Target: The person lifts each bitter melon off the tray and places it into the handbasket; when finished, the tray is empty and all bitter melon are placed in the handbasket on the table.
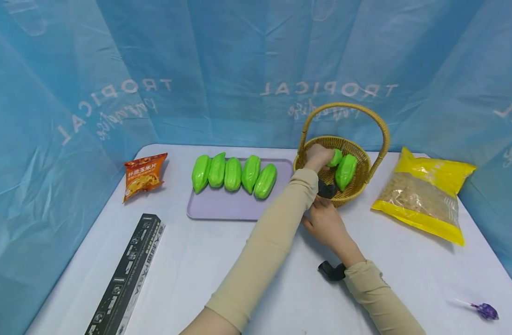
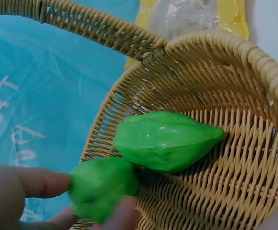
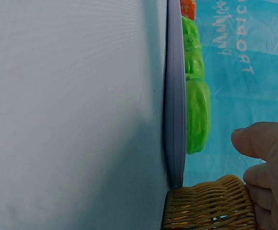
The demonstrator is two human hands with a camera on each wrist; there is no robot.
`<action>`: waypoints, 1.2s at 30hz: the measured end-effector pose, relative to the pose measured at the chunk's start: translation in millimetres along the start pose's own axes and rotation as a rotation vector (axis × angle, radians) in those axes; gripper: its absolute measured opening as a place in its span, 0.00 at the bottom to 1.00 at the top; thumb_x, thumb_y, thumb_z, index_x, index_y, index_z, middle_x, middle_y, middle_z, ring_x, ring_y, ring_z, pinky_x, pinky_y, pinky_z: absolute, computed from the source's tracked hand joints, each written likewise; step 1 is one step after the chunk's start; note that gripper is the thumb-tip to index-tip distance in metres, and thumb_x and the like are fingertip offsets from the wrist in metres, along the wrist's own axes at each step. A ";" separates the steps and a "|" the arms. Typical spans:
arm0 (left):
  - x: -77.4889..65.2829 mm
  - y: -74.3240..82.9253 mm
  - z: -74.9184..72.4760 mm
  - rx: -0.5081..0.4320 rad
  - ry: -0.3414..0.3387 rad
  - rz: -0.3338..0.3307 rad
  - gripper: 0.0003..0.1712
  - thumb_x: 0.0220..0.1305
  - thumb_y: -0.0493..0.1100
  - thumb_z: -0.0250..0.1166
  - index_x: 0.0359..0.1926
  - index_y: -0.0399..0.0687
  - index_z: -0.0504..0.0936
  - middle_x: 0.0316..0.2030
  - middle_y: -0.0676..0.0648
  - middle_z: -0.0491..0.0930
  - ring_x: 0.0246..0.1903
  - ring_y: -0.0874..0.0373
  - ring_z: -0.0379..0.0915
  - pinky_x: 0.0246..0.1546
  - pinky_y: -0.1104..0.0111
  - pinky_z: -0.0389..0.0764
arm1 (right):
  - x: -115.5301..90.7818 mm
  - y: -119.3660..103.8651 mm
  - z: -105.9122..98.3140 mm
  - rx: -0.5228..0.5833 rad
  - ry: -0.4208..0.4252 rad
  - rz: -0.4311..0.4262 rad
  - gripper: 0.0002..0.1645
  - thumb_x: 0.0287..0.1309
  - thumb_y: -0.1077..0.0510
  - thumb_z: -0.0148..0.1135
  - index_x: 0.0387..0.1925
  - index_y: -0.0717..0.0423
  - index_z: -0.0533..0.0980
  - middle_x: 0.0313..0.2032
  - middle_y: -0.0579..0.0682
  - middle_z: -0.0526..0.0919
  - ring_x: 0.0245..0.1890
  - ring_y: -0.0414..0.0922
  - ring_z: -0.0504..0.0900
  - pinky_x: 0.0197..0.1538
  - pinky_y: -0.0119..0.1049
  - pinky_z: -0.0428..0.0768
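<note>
A wicker basket (image 1: 358, 186) with a tall arched handle stands at the table's back right. Inside it, my left hand (image 1: 318, 156) holds a green star fruit (image 2: 103, 187) between thumb and fingers. A second star fruit (image 2: 167, 141) lies in the basket beside it, its pointed end away from the left fingers. My right hand (image 1: 328, 225) is at the basket's front rim, fingers bent at the wicker and thumb apart; the left wrist's camera partly covers those fingers. Several more star fruits (image 1: 232, 174) lie in a row on a lilac tray (image 1: 222, 207) left of the basket.
An orange snack bag (image 1: 144, 177) lies at the back left, with a long black pasta box (image 1: 124, 279) in front of it. Right of the basket is a yellow bag (image 1: 423, 195); a purple lollipop (image 1: 486, 311) lies near the right edge. A blue curtain (image 1: 222, 93) hangs behind.
</note>
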State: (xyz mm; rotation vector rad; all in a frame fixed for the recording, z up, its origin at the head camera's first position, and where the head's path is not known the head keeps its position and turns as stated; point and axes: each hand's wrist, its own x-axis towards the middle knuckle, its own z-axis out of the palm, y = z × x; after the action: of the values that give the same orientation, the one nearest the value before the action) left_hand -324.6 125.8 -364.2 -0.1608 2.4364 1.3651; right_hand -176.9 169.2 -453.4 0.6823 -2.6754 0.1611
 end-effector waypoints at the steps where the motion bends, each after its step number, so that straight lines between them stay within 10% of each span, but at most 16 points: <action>1: -0.8 -1.1 -1.4 0.028 -0.032 0.012 0.12 0.69 0.43 0.54 0.27 0.46 0.70 0.20 0.50 0.62 0.16 0.61 0.64 0.18 0.73 0.66 | 0.2 -0.3 -0.3 -0.002 -0.001 -0.002 0.31 0.57 0.53 0.68 0.55 0.70 0.74 0.46 0.63 0.83 0.54 0.57 0.79 0.61 0.50 0.73; 4: -3.1 -3.3 -7.2 0.052 -0.144 0.055 0.10 0.71 0.43 0.53 0.31 0.44 0.69 0.24 0.49 0.61 0.21 0.58 0.56 0.25 0.68 0.62 | 1.1 -0.5 -0.5 -0.006 -0.001 -0.007 0.31 0.57 0.53 0.67 0.55 0.70 0.74 0.46 0.62 0.83 0.54 0.57 0.79 0.61 0.50 0.73; 11: -9.0 0.7 -16.9 0.120 -0.244 0.137 0.22 0.71 0.49 0.54 0.59 0.40 0.74 0.51 0.44 0.76 0.48 0.51 0.72 0.39 0.65 0.70 | 2.0 0.3 2.9 0.018 0.057 -0.039 0.30 0.56 0.55 0.68 0.54 0.71 0.74 0.49 0.65 0.82 0.52 0.58 0.79 0.59 0.52 0.74; 18: -20.4 13.4 -24.4 0.086 -0.319 0.202 0.14 0.72 0.51 0.54 0.43 0.46 0.76 0.30 0.50 0.68 0.30 0.57 0.66 0.39 0.63 0.71 | 0.3 0.2 2.1 0.042 0.067 -0.036 0.34 0.57 0.54 0.67 0.61 0.69 0.71 0.55 0.65 0.79 0.56 0.59 0.77 0.63 0.52 0.70; 21: -28.5 20.3 -30.8 0.079 -0.359 0.220 0.21 0.73 0.53 0.53 0.60 0.50 0.74 0.46 0.52 0.78 0.41 0.57 0.75 0.50 0.62 0.76 | 1.1 -0.4 0.6 0.030 0.050 -0.031 0.37 0.58 0.52 0.67 0.64 0.68 0.68 0.59 0.65 0.77 0.58 0.59 0.76 0.65 0.50 0.69; 25: -37.6 23.2 -42.1 0.024 -0.410 0.233 0.27 0.73 0.54 0.53 0.69 0.57 0.68 0.69 0.53 0.66 0.66 0.49 0.65 0.64 0.50 0.69 | 1.6 -1.0 1.4 0.043 0.059 -0.027 0.34 0.57 0.53 0.68 0.60 0.68 0.72 0.56 0.66 0.78 0.56 0.59 0.76 0.63 0.53 0.71; 36: -54.1 -7.5 -80.8 -0.167 -0.300 0.383 0.25 0.75 0.50 0.51 0.68 0.50 0.69 0.68 0.46 0.68 0.62 0.49 0.71 0.57 0.62 0.76 | 3.4 -0.8 1.7 0.106 0.027 0.009 0.36 0.58 0.53 0.67 0.64 0.65 0.68 0.63 0.66 0.72 0.67 0.60 0.67 0.71 0.55 0.62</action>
State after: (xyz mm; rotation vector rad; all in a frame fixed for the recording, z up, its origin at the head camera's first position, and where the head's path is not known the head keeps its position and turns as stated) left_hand -291.3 50.0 -312.7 0.4620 2.1712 1.6146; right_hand -179.9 166.7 -453.6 0.6953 -2.6600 0.3143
